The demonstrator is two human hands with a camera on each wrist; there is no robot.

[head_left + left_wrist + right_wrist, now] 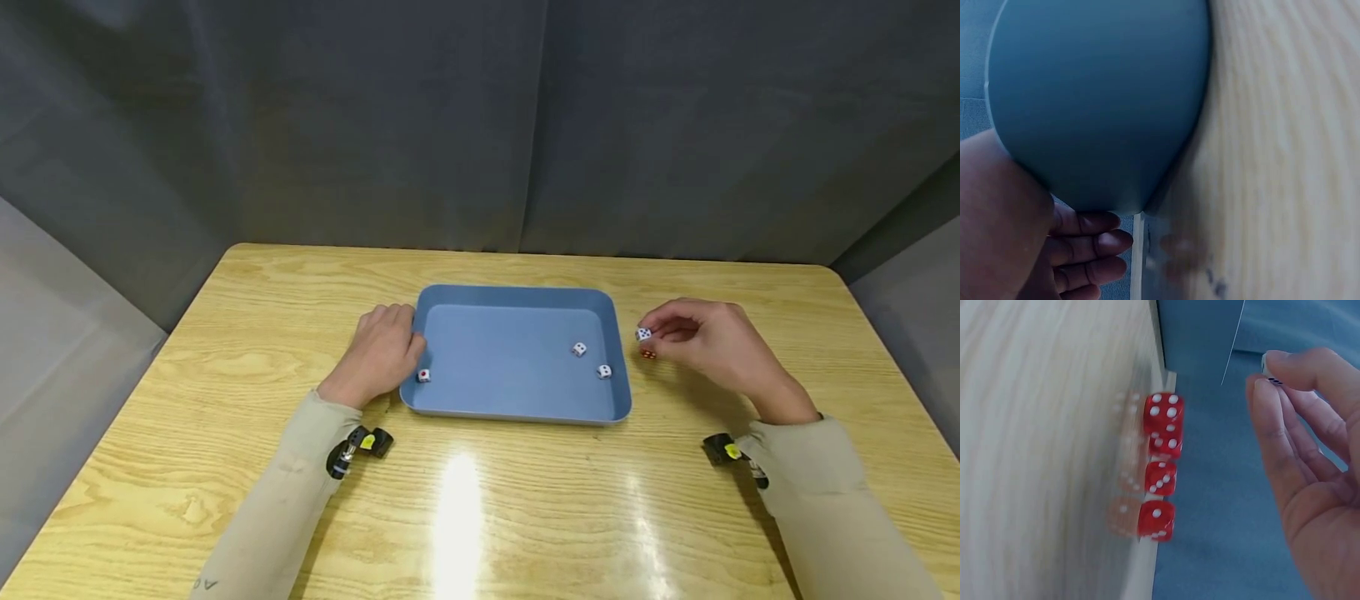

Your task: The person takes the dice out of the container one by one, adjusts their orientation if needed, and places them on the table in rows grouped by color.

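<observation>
A small white die (643, 334) is pinched in the right hand (708, 342) fingers, just right of the blue rectangular plastic tray (517, 413). The tray's left rim is touched by the left hand (382, 350), fingers relaxed.

A staged recording booth or lab: grey curtains (480, 125) hang on all sides of a bare wooden table (525, 517), closing it off, and small cameras (360, 443) ride on both wrists behind the hands.

Left grip (384, 346) relaxed, right grip (701, 333) pinched.
</observation>
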